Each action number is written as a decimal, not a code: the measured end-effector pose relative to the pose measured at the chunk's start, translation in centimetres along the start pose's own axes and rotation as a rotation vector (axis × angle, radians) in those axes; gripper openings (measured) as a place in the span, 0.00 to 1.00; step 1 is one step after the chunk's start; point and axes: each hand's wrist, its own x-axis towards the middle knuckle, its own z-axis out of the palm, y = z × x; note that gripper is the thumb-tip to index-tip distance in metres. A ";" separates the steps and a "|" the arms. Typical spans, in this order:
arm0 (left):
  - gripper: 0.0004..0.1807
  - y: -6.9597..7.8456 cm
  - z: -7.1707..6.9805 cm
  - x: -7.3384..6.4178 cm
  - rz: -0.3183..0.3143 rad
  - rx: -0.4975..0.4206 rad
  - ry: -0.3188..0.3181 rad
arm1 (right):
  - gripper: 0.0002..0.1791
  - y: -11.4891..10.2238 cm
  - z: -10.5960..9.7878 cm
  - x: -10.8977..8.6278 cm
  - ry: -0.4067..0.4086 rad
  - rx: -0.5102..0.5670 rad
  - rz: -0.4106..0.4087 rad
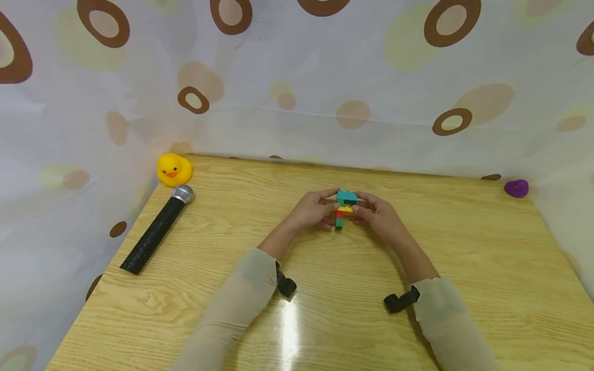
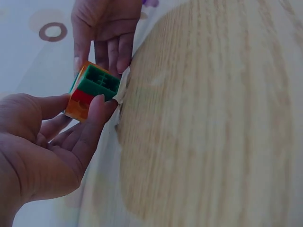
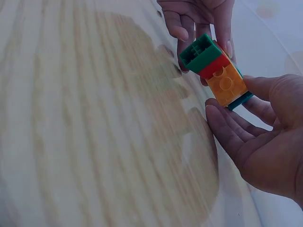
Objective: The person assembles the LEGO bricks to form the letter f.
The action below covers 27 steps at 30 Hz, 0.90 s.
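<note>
A small build of stacked toy bricks (image 1: 347,197) is held between both hands above the wooden table. In the head view its top is teal, with a yellow piece below, then red, then green at the foot. My left hand (image 1: 312,210) pinches it from the left side with thumb and fingers. From the other side, my right hand (image 1: 381,214) grips it near the yellow piece. The right wrist view shows the hollow underside of the green brick (image 3: 199,53) and a stud socket on the orange-yellow piece (image 3: 226,85).
A yellow rubber duck (image 1: 174,171) sits at the table's back left corner, beside a black microphone (image 1: 160,229) with a silver head. A small purple toy (image 1: 516,188) lies at the back right. Patterned sheeting (image 1: 315,67) rises behind the wooden table (image 1: 334,330).
</note>
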 end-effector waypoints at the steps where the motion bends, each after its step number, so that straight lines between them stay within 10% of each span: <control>1: 0.29 -0.1 0.0 0.1 -0.002 0.005 0.001 | 0.32 0.1 0.1 0.0 0.006 -0.014 0.003; 27: 0.29 -0.4 0.4 0.3 -0.027 0.122 0.065 | 0.31 0.2 1.1 -0.2 0.105 -0.218 0.014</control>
